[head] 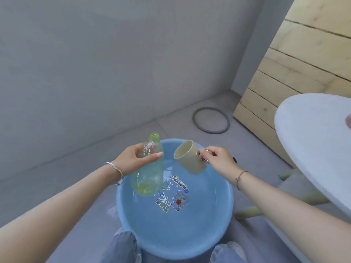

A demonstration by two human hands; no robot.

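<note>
A blue plastic basin (224, 211) holding shallow water, with cartoon stickers on its bottom, sits on the floor between my knees. My left hand (133, 158) grips a clear green bottle (150, 173) around its upper body; the bottle is uncapped, its mouth pointing up and away, and it hangs over the basin's left side. My right hand (218, 158) pinches the handle of a beige cup (190, 158), which is tipped with its open mouth facing left toward the bottle. Cup and bottle are close but apart.
A grey rubber ring (210, 119) lies on the tiled floor beyond the basin. A white round table top (313, 149) juts in at the right, with pale green legs below. Wooden planks (296, 73) lean at the far right. A grey wall is ahead.
</note>
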